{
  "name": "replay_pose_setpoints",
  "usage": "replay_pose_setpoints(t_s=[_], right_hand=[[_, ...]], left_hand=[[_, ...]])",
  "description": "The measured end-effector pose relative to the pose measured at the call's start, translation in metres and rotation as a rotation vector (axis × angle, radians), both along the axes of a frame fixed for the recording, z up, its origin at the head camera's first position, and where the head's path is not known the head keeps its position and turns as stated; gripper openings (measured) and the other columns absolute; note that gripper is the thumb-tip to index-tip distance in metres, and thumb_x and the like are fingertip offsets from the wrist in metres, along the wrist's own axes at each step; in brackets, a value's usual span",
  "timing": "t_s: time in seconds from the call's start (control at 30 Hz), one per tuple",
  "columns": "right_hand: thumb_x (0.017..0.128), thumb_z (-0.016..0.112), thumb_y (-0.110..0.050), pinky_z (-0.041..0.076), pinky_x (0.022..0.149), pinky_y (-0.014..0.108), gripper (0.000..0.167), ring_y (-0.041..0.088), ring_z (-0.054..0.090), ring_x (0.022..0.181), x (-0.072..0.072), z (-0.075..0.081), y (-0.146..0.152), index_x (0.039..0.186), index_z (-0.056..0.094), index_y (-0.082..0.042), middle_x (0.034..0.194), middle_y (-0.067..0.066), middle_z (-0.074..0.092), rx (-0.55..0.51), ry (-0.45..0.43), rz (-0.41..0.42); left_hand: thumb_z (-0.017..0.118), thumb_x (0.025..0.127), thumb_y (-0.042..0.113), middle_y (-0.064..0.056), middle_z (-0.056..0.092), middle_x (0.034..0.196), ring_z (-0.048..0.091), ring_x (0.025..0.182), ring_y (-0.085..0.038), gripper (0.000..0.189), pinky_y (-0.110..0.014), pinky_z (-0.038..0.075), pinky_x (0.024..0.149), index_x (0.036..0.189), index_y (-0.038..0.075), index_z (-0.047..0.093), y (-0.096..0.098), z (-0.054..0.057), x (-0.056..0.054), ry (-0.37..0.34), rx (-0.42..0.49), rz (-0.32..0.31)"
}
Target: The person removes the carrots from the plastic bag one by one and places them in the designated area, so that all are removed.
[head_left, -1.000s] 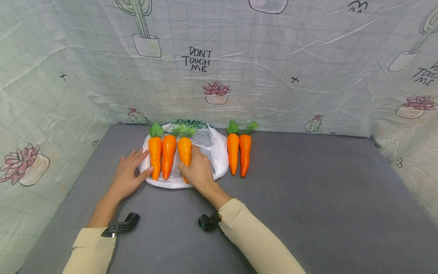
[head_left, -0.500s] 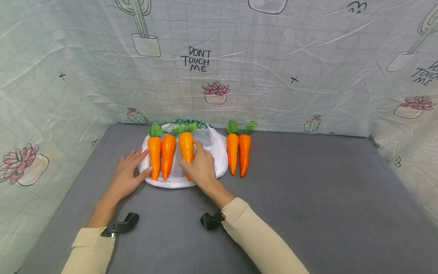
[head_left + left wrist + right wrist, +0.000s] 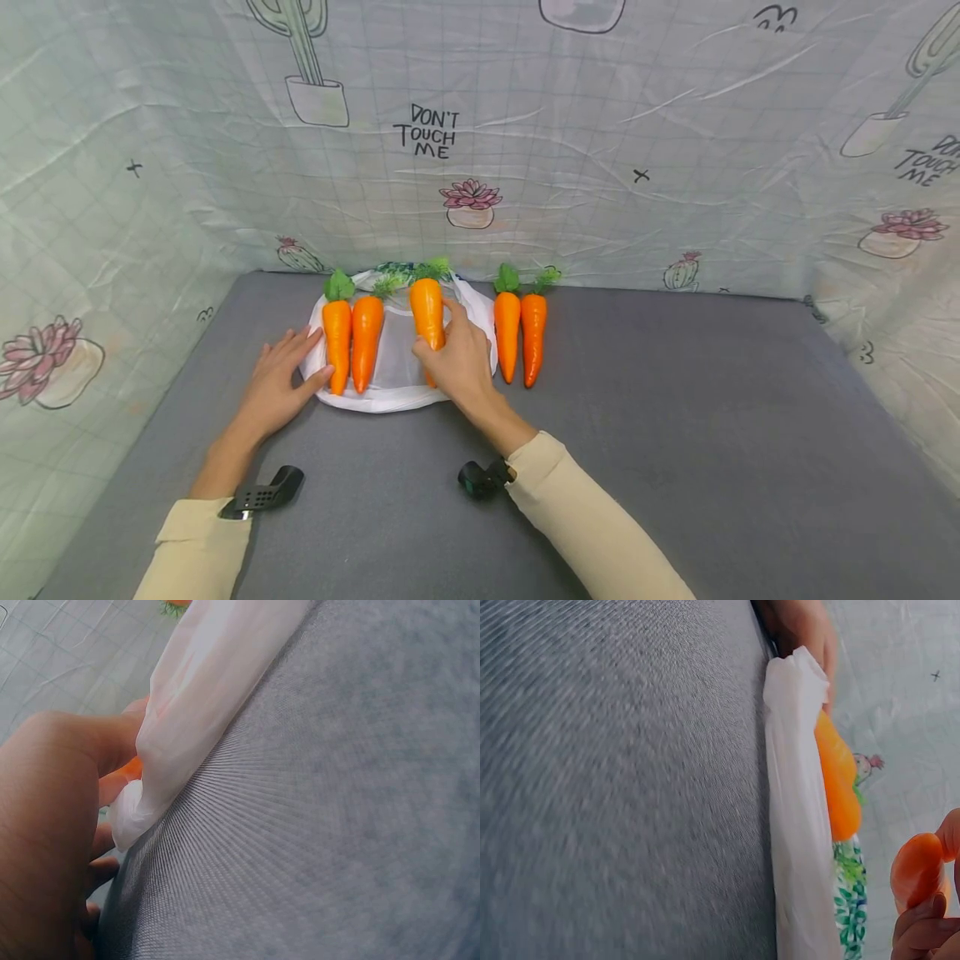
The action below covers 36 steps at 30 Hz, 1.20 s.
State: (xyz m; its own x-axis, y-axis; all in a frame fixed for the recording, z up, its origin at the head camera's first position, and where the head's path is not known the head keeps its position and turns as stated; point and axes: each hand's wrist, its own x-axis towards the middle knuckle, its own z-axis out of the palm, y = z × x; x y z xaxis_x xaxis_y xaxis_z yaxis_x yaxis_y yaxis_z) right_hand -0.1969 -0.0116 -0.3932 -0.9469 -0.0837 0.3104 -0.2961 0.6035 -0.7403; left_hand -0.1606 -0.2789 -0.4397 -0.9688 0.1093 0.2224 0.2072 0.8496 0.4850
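Note:
A white plastic bag [image 3: 390, 403] with a rolled rim lies spread open. Inside it, two orange toy carrots with green tops lie side by side: a left carrot [image 3: 337, 342] and a second carrot [image 3: 367, 342]. My right hand [image 3: 463, 354] pinches a lighter orange carrot [image 3: 427, 307] over the right part of the bag, between thumb and fingers. The right wrist view shows the tip of this held carrot [image 3: 915, 870] apart from the bag. At the bag's left edge rests my left hand [image 3: 281, 387], fingers extended and thumb reaching over the rim.
Just right of the bag, two more carrots lie on the grey table [image 3: 675, 433], a thicker carrot [image 3: 507, 333] and a slimmer carrot [image 3: 534, 337]. A printed curtain [image 3: 570, 200] walls the back and both sides.
My right hand has lifted the lighter carrot and carried it to the right and slightly back, away from the two beside it. The left hand stays in place.

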Motion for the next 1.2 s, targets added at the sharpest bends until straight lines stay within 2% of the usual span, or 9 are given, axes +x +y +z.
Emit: replay_pose_setpoints(t_s=[0.37, 0.57, 0.83, 1.2], right_hand=[[0.078, 0.065, -0.022, 0.042, 0.046, 0.027, 0.064, 0.016, 0.049, 0.052, 0.0, 0.009, 0.024, 0.138, 0.046, -0.008, 0.069, 0.003, 0.054, -0.035, -0.007, -0.025], [0.078, 0.066, -0.026, 0.039, 0.048, 0.028, 0.062, 0.016, 0.048, 0.054, -0.001, 0.011, 0.04, 0.135, 0.049, -0.009, 0.072, 0.003, 0.053, -0.025, 0.032, -0.065], [0.077, 0.068, -0.023, 0.039, 0.051, 0.03, 0.06, 0.018, 0.047, 0.056, -0.002, 0.013, 0.064, 0.133, 0.051, -0.007, 0.072, 0.012, 0.055, -0.054, 0.078, -0.113], [0.079, 0.068, -0.025, 0.043, 0.053, 0.03, 0.06, 0.019, 0.049, 0.061, -0.004, 0.011, 0.088, 0.134, 0.051, -0.009, 0.075, 0.007, 0.054, -0.038, 0.067, -0.174]], left_hand=[[0.058, 0.093, 0.043, -0.028, 0.035, 0.146, 0.022, 0.137, -0.048, 0.069, -0.061, 0.004, 0.111, 0.142, -0.003, 0.04, 0.0, 0.0, 0.001, 0.01, 0.01, -0.007], [0.057, 0.093, 0.043, -0.028, 0.035, 0.146, 0.022, 0.137, -0.047, 0.069, -0.061, 0.004, 0.111, 0.142, -0.002, 0.04, 0.0, 0.0, 0.001, 0.013, 0.01, -0.009], [0.057, 0.093, 0.042, -0.031, 0.036, 0.144, 0.022, 0.136, -0.049, 0.069, -0.062, 0.005, 0.11, 0.143, -0.002, 0.04, 0.001, 0.0, 0.001, 0.018, 0.012, -0.014], [0.057, 0.093, 0.043, -0.032, 0.035, 0.143, 0.022, 0.136, -0.049, 0.069, -0.063, 0.005, 0.11, 0.143, -0.001, 0.039, 0.0, 0.0, 0.001, 0.012, 0.007, -0.015]])
